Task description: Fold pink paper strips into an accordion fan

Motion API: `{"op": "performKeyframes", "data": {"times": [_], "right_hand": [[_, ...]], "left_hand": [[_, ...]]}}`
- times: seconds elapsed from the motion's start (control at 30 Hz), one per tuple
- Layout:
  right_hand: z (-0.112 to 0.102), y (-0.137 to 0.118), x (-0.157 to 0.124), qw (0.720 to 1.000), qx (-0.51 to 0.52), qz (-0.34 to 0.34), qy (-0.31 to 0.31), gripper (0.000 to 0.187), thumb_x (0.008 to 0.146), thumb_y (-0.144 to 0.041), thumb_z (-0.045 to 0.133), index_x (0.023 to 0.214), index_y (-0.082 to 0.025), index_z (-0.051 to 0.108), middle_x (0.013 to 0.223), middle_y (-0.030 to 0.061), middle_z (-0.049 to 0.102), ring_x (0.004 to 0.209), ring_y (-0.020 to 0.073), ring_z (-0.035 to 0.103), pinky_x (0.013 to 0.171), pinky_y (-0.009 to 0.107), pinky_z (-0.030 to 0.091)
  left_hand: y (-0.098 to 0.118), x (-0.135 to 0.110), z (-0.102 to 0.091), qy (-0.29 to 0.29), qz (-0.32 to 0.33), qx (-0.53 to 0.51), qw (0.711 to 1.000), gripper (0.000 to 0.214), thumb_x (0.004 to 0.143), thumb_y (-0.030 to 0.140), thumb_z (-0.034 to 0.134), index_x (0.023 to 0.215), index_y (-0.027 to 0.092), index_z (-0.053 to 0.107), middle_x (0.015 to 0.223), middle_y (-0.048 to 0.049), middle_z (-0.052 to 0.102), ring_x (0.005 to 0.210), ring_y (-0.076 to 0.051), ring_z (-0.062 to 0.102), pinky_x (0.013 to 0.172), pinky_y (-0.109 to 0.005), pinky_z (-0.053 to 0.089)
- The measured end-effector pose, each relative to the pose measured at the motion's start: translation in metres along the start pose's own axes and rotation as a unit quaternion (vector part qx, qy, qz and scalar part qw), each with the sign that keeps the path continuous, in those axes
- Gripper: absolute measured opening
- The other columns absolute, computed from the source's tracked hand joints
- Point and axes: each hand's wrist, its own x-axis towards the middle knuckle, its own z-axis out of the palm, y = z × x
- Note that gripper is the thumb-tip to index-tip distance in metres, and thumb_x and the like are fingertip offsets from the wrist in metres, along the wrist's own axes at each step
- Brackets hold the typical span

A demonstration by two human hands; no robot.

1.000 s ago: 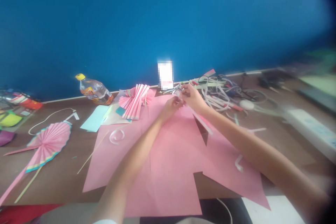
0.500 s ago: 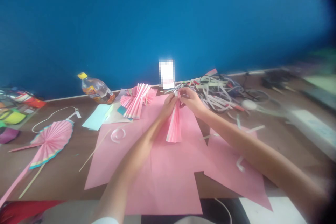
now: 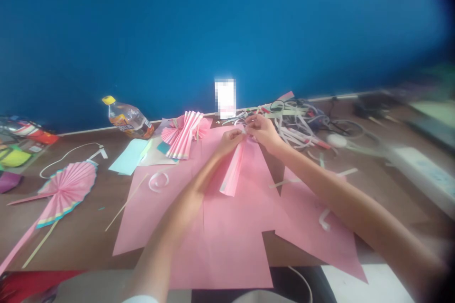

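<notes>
My left hand (image 3: 229, 142) is closed around the top end of a pleated pink paper (image 3: 232, 170), which hangs down with its folds spreading slightly at the pale-edged bottom. Just above and to the right, my right hand (image 3: 262, 130) has its fingers pinched at the paper's top. Between the two hands a thin white strip (image 3: 240, 123) curls, and my right fingertips appear to hold it, though blur hides its end. Large pink sheets (image 3: 234, 246) lie under both hands. Another pleated pink piece (image 3: 185, 135) rests to the left of my left hand.
A yellow-capped plastic bottle (image 3: 128, 118) leans near the blue wall (image 3: 177, 33). A pink fan (image 3: 69, 187) with sticks lies at left. White strips and cables (image 3: 298, 123) are heaped at right, before a white power strip (image 3: 426, 175). A bright white card (image 3: 225, 99) stands at the back.
My right hand has moved slightly up and away from my left hand. The pleated paper has tilted, its lower end swinging left and looking narrower.
</notes>
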Motion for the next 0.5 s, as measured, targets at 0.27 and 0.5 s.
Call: {"op": "performKeyframes", "data": {"times": [0.27,0.5], "right_hand": [[-0.004,0.015,0.000,0.998,-0.036,-0.055,0.018,0.033,0.073,-0.029,0.063,0.102,-0.020,0.051,0.080,0.0015,0.065,0.073,0.0166,0.061,0.067,0.031,0.050],[-0.008,0.026,-0.004,0.961,-0.173,-0.214,0.026,0.023,0.083,-0.029,0.056,0.105,-0.021,0.053,0.099,0.0066,0.064,0.080,0.0170,0.061,0.072,0.032,0.050]], "left_hand": [[0.003,0.000,-0.002,-0.036,0.003,0.075,0.997,0.036,0.083,0.047,0.061,0.072,0.013,0.064,0.063,-0.0017,0.062,0.060,-0.013,0.057,0.059,-0.024,0.042],[-0.001,0.001,-0.002,-0.033,0.023,0.082,0.996,0.038,0.087,0.048,0.055,0.074,0.013,0.061,0.065,-0.0005,0.061,0.061,-0.012,0.056,0.060,-0.023,0.041]]}}
